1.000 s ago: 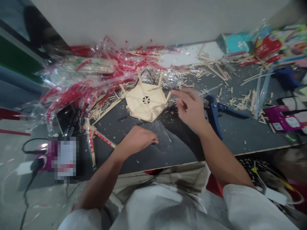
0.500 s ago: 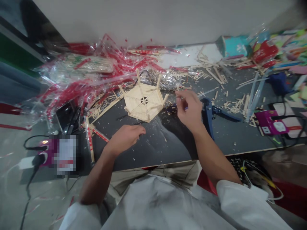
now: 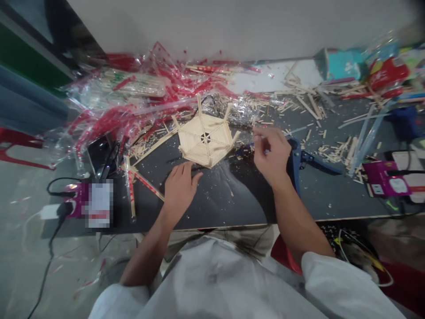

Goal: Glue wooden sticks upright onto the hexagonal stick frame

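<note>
A six-sided frame of pale wooden sticks (image 3: 219,144) lies on the dark table, its slats meeting round a small dark hole and short sticks jutting from its corners. Just below its near left edge, my left hand (image 3: 179,186) is open, fingers forward and thumb apart; no object shows in it. My right hand (image 3: 272,155) is to the right of the frame, apart from it, with thumb and fingers curled together. Whatever they may pinch is too small to make out. Beside that hand is a blue hand tool (image 3: 295,170) with long handles, partly covered by the wrist.
Clear wrappers with red print (image 3: 133,110) heap up at the back left. Cut stick pieces (image 3: 328,150) litter the table (image 3: 226,208). At right are translucent rods (image 3: 363,137), a dark blue device (image 3: 403,122) and a purple power block (image 3: 385,179). Another block (image 3: 78,199) sits front left.
My left hand has moved forward and right toward the frame, its fingers opening out. My right hand stays curled in about the same place by the tool. The whole view has shifted slightly.
</note>
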A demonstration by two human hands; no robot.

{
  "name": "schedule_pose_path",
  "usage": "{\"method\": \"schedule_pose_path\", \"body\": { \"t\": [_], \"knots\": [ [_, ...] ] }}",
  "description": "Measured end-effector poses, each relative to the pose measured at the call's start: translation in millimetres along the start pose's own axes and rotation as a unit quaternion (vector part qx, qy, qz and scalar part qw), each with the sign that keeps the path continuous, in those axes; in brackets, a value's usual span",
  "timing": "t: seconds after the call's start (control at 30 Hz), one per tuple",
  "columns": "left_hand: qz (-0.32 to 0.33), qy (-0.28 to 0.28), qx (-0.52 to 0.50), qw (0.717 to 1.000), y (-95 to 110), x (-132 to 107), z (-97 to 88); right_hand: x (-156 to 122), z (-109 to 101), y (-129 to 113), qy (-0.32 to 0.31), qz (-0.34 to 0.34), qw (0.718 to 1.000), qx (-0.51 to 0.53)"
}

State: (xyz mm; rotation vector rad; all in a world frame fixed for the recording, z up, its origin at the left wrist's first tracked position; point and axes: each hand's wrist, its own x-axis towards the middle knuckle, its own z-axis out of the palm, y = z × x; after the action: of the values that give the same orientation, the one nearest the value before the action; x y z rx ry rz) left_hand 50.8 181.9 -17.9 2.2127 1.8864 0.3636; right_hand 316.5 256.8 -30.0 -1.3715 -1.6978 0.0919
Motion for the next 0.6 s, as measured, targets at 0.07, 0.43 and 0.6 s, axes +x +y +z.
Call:
{"method": "schedule_pose_path", "body": {
  "t": [0.07, 0.43, 0.6],
  "knots": [
    [-0.028, 0.004, 0.030, 0.999, 9, 2, 7.0, -1, -1, -1, -0.003, 0.010, 1.000, 0.001],
    [-0.074, 0.023, 0.096, 0.992, 28, 11, 22.7, -10, -34, 25, -0.158, 0.072, 0.982, -0.079],
    [-0.077, 0.014, 0.099, 0.992, 25, 17, 20.6, -39, -49, 32, -0.204, 0.147, 0.965, -0.077]
  ]
}}
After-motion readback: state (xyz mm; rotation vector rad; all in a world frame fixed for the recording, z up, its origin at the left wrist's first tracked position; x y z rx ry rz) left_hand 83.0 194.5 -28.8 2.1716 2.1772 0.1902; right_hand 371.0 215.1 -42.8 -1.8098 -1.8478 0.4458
